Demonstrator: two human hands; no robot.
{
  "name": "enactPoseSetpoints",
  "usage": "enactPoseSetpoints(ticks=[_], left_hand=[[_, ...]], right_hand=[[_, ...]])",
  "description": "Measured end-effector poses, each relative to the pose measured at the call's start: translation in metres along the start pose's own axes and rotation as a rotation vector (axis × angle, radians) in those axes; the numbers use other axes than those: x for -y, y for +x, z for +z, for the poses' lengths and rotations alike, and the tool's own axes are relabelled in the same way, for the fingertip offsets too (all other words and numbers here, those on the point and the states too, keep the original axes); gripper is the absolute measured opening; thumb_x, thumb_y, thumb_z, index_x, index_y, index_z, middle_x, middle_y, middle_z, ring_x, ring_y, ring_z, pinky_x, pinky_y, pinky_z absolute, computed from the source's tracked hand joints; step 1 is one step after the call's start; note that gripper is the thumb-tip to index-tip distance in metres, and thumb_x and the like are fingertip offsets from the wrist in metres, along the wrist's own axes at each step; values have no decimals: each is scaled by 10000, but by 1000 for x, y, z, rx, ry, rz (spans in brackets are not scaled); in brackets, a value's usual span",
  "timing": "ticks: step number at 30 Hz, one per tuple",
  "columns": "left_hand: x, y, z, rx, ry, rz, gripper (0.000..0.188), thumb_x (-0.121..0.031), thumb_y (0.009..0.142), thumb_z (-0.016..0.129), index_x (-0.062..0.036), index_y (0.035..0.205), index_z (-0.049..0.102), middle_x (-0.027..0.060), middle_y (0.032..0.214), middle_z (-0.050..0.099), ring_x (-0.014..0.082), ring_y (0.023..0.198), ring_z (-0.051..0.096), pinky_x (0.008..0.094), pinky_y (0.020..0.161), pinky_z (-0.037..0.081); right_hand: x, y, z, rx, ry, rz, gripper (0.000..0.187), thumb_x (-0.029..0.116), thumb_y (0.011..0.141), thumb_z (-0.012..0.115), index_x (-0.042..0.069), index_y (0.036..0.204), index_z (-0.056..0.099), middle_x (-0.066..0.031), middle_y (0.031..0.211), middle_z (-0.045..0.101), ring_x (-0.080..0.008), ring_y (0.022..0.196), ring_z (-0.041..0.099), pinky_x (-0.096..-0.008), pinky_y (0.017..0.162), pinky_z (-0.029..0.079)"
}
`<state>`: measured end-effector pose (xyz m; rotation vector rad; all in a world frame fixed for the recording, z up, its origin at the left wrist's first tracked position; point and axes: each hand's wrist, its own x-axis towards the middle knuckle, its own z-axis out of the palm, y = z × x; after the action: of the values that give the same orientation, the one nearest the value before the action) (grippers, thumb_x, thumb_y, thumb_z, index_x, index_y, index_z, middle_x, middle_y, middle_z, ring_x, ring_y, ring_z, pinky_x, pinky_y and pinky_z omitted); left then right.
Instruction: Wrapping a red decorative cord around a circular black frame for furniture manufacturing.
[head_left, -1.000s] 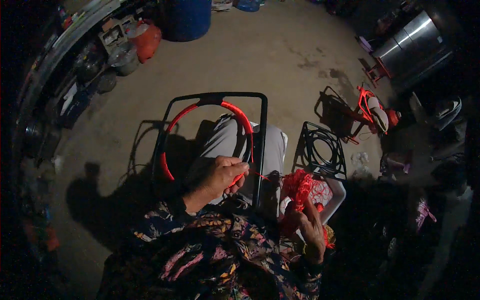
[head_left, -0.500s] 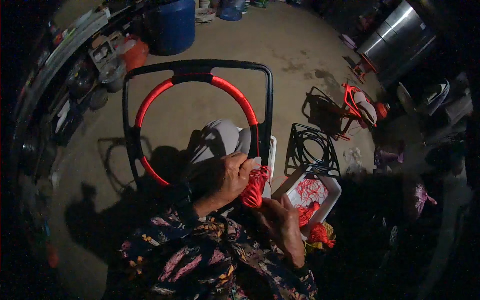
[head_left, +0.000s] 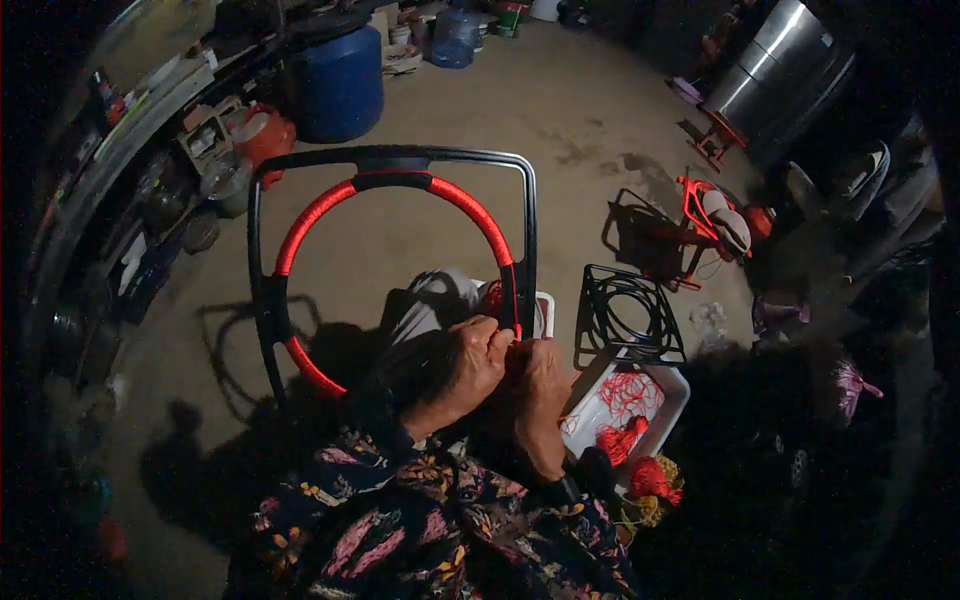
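Our left hand (head_left: pixel 468 372) and right hand (head_left: pixel 538 385) meet at the red-wrapped ring (head_left: pixel 470 210) in its black frame (head_left: pixel 528 230). Both sets of fingers curl tight, pinching the ring's red cord (head_left: pixel 505 300).

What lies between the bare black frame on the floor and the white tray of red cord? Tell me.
Nothing: in the head view the black frame and white tray lie almost edge to edge, with at most a sliver of bare floor between.

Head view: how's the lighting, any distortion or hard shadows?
Head view: dim, the rim falls to black; fisheye bends the black frame edges; the hard shadow of the frame falls on the floor at left; left hand and right hand are lit but soft.
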<state>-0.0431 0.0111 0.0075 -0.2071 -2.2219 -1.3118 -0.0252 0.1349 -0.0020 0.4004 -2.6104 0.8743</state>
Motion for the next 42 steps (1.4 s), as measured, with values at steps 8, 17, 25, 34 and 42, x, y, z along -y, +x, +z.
enactPoseSetpoints(ticks=[8,17,25,34,42], left_hand=[[53,-25,13,-45,-114,-180,359,-171,830,625,4,599,413,142,525,376,213,452,369,392,472,306],[44,-42,6,136,-247,-334,402,-293,895,593,-56,594,471,-27,517,430,65,439,458,252,392,373],[27,-34,-19,232,-431,-602,347,-257,885,601,-41,627,519,-9,544,476,65,461,472,252,415,374],[28,-35,-21,205,-278,-480,276,-183,860,610,-7,658,544,23,582,509,84,572,450,288,533,386],[1,-44,-29,153,-204,-370,303,-214,887,596,-20,676,497,20,570,405,96,564,389,299,508,344]], right_hand=[[-1,0,1,148,-56,-219,212,96,773,607,61,979,575,-134,988,550,-330,920,532,-408,737,455],[-51,61,-26,521,13,113,399,401,913,555,11,853,618,-30,668,582,-135,604,518,-294,535,394],[-52,79,-7,701,596,229,441,386,933,547,-43,866,623,-46,680,584,-130,596,483,-318,529,403],[-55,84,0,871,617,217,291,198,883,607,-52,1032,616,-77,836,651,-129,745,573,-295,663,480],[-48,95,9,701,927,428,218,138,898,593,-30,1030,637,-27,848,647,-99,783,565,-254,665,475]])
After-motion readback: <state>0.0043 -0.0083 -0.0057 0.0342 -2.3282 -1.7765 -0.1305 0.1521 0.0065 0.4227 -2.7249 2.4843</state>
